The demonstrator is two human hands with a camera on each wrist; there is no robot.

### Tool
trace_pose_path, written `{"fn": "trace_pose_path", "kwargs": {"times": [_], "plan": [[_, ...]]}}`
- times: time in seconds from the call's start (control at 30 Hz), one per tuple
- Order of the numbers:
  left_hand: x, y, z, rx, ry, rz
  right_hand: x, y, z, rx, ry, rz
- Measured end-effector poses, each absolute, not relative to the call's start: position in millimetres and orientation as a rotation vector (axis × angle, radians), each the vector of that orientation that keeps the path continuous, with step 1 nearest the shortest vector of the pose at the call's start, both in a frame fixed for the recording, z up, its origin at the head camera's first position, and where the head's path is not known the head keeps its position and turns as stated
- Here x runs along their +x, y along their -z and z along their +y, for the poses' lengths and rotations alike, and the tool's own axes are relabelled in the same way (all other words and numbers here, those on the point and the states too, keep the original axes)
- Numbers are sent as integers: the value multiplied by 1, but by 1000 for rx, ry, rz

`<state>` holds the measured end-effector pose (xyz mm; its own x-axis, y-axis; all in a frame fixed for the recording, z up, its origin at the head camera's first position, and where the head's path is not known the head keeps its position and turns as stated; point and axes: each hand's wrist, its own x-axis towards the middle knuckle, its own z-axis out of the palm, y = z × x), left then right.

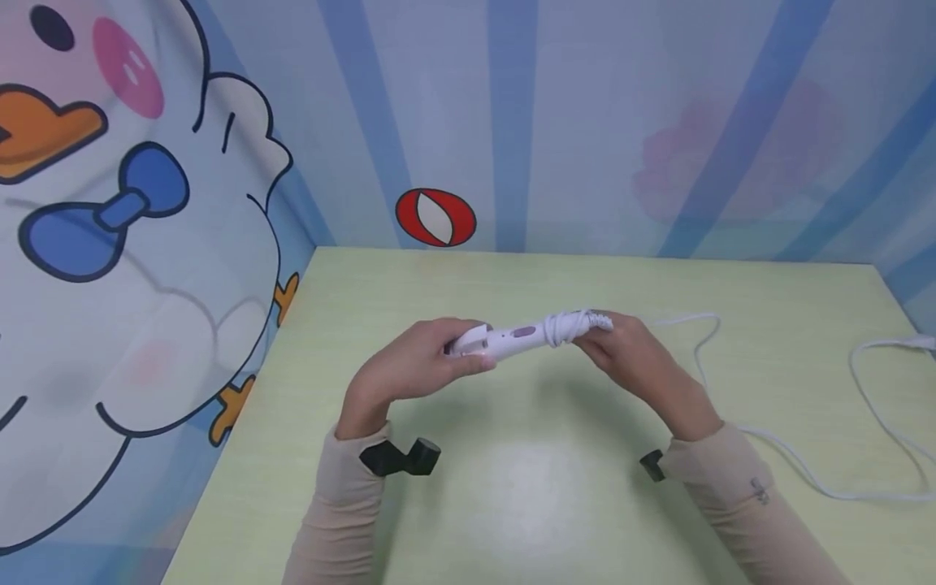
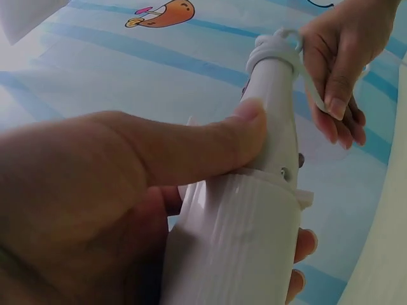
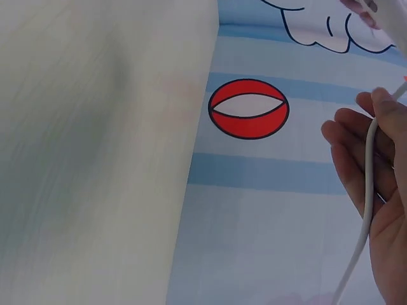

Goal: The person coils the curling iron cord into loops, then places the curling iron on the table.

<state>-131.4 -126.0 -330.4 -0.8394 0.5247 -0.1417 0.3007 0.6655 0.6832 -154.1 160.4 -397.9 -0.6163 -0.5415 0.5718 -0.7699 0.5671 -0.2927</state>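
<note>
A white curling iron point(image 1: 506, 344) with a greyish-purple button is held above the table, slightly tilted, by my left hand point(image 1: 409, 357). In the left wrist view my thumb lies along its narrower handle, with fingertips showing round the far side of the wide ribbed part point(image 2: 235, 235). Coils of white power cord point(image 1: 565, 327) wrap the handle's end. There my right hand point(image 1: 636, 357) pinches the cord between thumb and fingers. The right wrist view shows the cord point(image 3: 369, 171) running across the palm and hanging below it.
The rest of the cord point(image 1: 793, 463) loops over the pale green table point(image 1: 541, 512) at the right, leading to a white end piece point(image 1: 923, 342) at the edge of view. A printed cloth backdrop point(image 1: 439, 97) stands behind and left of the table. Each sleeve bears a black wrist mount.
</note>
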Motion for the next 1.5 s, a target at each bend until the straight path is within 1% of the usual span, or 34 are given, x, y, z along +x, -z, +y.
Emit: {"fn": "trace_pose_path", "kwargs": {"times": [0.17, 0.3, 0.53, 0.83, 1.1, 1.23, 1.5], "plan": [[-128, 330, -128, 754, -876, 2523, -156, 399, 168, 1141, -864, -2414], [-127, 330, -129, 779, -817, 2496, -161, 396, 171, 1191, -898, -2442], [-121, 323, -124, 759, -664, 2525, -164, 380, 171, 1165, -989, -2650], [-109, 321, -103, 645, -399, 2654, -160, 357, 158, 1101, -844, -2849], [-111, 331, -95, 574, -346, 2721, -151, 349, 144, 1000, -696, -2913], [-113, 337, -92, 544, -328, 2752, -144, 350, 135, 926, -709, -2901], [-120, 343, -90, 418, -387, 2919, -130, 355, 123, 681, -830, -2832]]}}
